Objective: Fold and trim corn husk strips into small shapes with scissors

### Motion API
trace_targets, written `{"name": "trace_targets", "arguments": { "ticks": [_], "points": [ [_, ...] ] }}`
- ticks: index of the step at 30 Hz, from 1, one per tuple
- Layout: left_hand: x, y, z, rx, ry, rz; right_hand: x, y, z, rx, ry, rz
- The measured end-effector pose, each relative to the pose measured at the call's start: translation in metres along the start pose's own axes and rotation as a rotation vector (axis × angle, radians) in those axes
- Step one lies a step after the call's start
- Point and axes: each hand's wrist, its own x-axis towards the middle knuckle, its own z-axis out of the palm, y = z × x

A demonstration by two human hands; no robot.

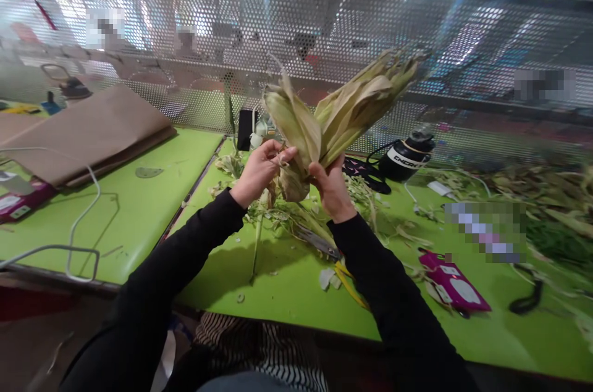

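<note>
I hold up a bundle of dry, yellow-green corn husks (pixel 333 111) above the green table (pixel 287 275). My left hand (pixel 259 171) is closed on the base of the left leaves, fingers pinched round them. My right hand (pixel 330 188) grips the bundle's lower end from the right. The leaves fan upward and to the right, away from me. Both arms wear black sleeves. Below my hands lies a heap of husk scraps (pixel 287 216), with scissors with yellow handles (pixel 331 256) partly under my right forearm.
A perforated metal screen (pixel 185 28) closes the back of the table. Brown paper sheets (pixel 88 129) and a white cable (pixel 74 225) lie at left. A black bottle (pixel 405 158), a magenta packet (pixel 454 284) and more husks (pixel 546 194) sit at right.
</note>
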Motion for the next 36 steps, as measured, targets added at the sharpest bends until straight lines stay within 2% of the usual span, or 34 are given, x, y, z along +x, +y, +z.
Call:
{"name": "trace_targets", "arguments": {
  "ticks": [2, 4, 7, 9, 12, 15, 18, 20, 22, 23, 25, 26, 27, 29, 31, 36],
  "points": [
    [-0.003, 0.000, 0.003, 0.077, -0.036, 0.050, -0.002, -0.001, 0.001, -0.037, -0.033, -0.039],
    [-0.013, -0.005, 0.009, 0.191, -0.114, 0.170, -0.001, 0.001, 0.001, -0.007, 0.035, -0.014],
    [-0.035, -0.025, 0.017, 0.564, -0.214, 0.363, 0.002, 0.007, 0.001, 0.095, 0.174, 0.066],
    [-0.047, -0.042, 0.018, 0.766, -0.282, 0.406, 0.004, 0.010, -0.001, 0.138, 0.200, 0.061],
    [-0.047, -0.060, 0.007, 0.894, -0.322, 0.405, 0.008, 0.012, -0.007, 0.158, 0.201, -0.005],
    [-0.028, -0.067, -0.020, 0.809, -0.380, 0.411, 0.013, 0.015, -0.016, 0.160, 0.221, 0.012],
    [-0.008, -0.060, -0.046, 0.650, -0.501, 0.291, 0.015, 0.021, -0.023, 0.152, 0.248, 0.042],
    [-0.002, -0.046, -0.050, 0.696, -0.512, 0.178, 0.016, 0.024, -0.025, 0.142, 0.239, 0.045],
    [-0.002, -0.026, -0.042, 0.824, -0.499, 0.116, 0.014, 0.024, -0.023, 0.133, 0.209, 0.055],
    [-0.003, -0.016, -0.033, 0.875, -0.424, 0.152, 0.013, 0.022, -0.020, 0.128, 0.189, 0.064],
    [-0.005, 0.000, -0.010, 0.905, -0.213, 0.341, 0.010, 0.017, -0.015, 0.105, 0.139, 0.088],
    [-0.006, 0.005, 0.002, 0.894, -0.184, 0.417, 0.008, 0.013, -0.012, 0.089, 0.114, 0.091],
    [-0.005, 0.009, 0.013, 0.875, -0.188, 0.463, 0.007, 0.009, -0.009, 0.073, 0.090, 0.087],
    [0.000, 0.009, 0.032, 0.834, -0.211, 0.469, 0.003, 0.003, -0.004, 0.051, 0.059, 0.062],
    [0.008, 0.007, 0.046, 0.785, -0.165, 0.440, 0.001, 0.000, -0.001, 0.053, 0.054, 0.031],
    [0.022, 0.008, 0.059, 0.662, -0.102, 0.376, -0.001, 0.004, -0.004, 0.031, 0.031, -0.024]
  ]
}}
